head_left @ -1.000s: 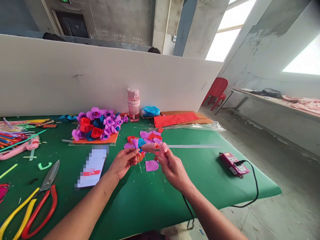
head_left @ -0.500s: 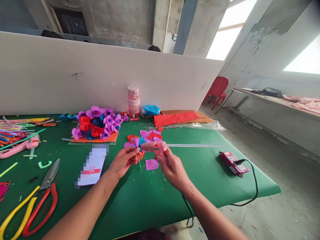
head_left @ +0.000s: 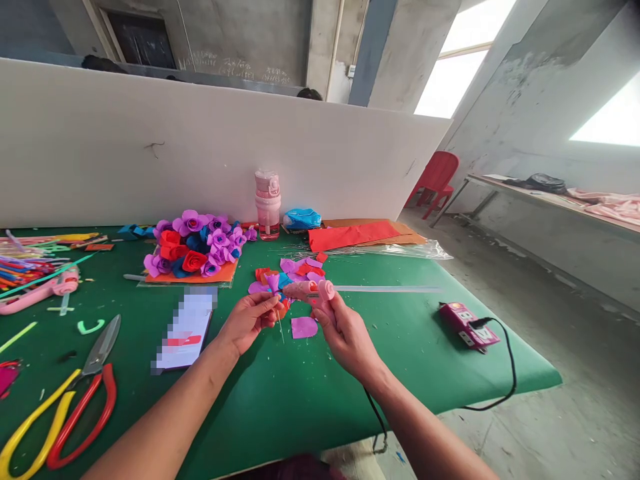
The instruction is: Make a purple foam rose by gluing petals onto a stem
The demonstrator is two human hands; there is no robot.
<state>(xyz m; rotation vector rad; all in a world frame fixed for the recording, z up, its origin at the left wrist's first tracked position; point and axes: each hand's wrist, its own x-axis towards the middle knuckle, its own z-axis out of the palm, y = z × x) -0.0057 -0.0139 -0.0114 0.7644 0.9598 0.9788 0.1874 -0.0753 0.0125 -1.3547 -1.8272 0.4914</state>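
My left hand point(head_left: 254, 321) pinches a small purple paper flower point(head_left: 273, 285) by its base, with a thin wire stem hanging below the fingers. My right hand point(head_left: 350, 337) is wrapped round the handle of a pink hot glue gun point(head_left: 313, 291). The gun's nozzle points left and is close to the flower's base; whether they touch I cannot tell. A long clear glue stick point(head_left: 390, 289) sticks out of the gun's back end. Under and behind the hands lie loose paper petals point(head_left: 303, 268) in purple, red and blue. A single purple petal point(head_left: 304, 327) lies between the hands.
Finished paper flowers point(head_left: 195, 247) are heaped at the back left. Scissors point(head_left: 85, 393), a phone point(head_left: 185, 330) and a second pink glue gun point(head_left: 53, 291) lie to the left. A pink bottle point(head_left: 267, 205) stands against the white board point(head_left: 210, 147). A corded purple box point(head_left: 467, 325) sits right.
Almost nothing differs. Both hands keep their hold on the flower and the glue gun, and the view has shifted very slightly.
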